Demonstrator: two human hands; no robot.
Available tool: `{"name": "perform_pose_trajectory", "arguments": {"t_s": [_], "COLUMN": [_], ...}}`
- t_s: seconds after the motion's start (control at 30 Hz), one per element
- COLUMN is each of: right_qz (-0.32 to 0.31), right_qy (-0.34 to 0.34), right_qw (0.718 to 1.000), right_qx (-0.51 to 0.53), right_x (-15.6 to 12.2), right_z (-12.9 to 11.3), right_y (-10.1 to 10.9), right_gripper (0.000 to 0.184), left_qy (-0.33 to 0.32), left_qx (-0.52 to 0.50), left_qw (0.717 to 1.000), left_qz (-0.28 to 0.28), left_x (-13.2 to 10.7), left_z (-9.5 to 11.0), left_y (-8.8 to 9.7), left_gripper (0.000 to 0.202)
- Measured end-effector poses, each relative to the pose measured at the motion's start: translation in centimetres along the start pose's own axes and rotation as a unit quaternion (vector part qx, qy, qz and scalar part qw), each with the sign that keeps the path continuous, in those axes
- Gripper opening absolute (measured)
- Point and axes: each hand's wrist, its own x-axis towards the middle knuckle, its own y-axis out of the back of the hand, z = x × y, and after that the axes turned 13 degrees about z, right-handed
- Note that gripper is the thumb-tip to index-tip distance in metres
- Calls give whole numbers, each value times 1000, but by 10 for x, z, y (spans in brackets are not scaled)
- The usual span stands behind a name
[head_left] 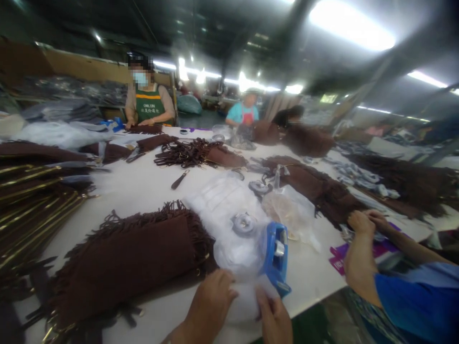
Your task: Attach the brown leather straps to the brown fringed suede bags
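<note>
In the head view, the thin white sheet (246,302) is between the two hands at the near edge of the bench (308,279), just beside the blue tape dispenser (280,260). The right hand (274,315) has a narrow grip, pinching the sheet; the left hand (214,300) curls at its other side, but blur leaves its grip uncertain. The sheet could probably crease or tear if pulled unevenly, or snag if it brushes the dispenser. The brown fringed bag (132,260) lies left.
</note>
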Motion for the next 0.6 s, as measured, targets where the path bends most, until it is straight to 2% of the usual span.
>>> {"name": "perform_pose_trajectory", "arguments": {"t_s": [0.07, 0.13, 0.23, 0.33, 0.43, 0.5, 0.6], "right_qz": [-13, -44, -92, -104, -79, -63, -47], "right_qy": [11, 37, 122, 264, 383, 421, 452], "right_qw": [1000, 998, 988, 956, 909, 884, 853], "right_qx": [10, 13, -23, -76, -143, -195, -256], "right_x": [1, 0, -1, 1, 6, 9, 15], "right_z": [5, 13, 27, 37, 34, 26, 12], "right_y": [7, 10, 11, 7, -5, -18, -41], "right_gripper": [46, 43, 33, 22, 35, 36, 32], "left_qy": [-111, -128, -27, 64, 149, 177, 169], "left_qx": [69, 86, 49, 34, 11, 1, 23], "left_qw": [991, 988, 998, 997, 986, 980, 978], "left_qz": [1, -8, 1, 33, 72, 94, 120], "left_x": [13, 29, 61, 97, 127, 137, 136], "left_z": [-2, -10, -28, -49, -67, -73, -71], "left_y": [-9, -19, -26, -24, -22, -22, -25], "left_gripper": [30, 38, 21, 14, 19, 20, 21]}}
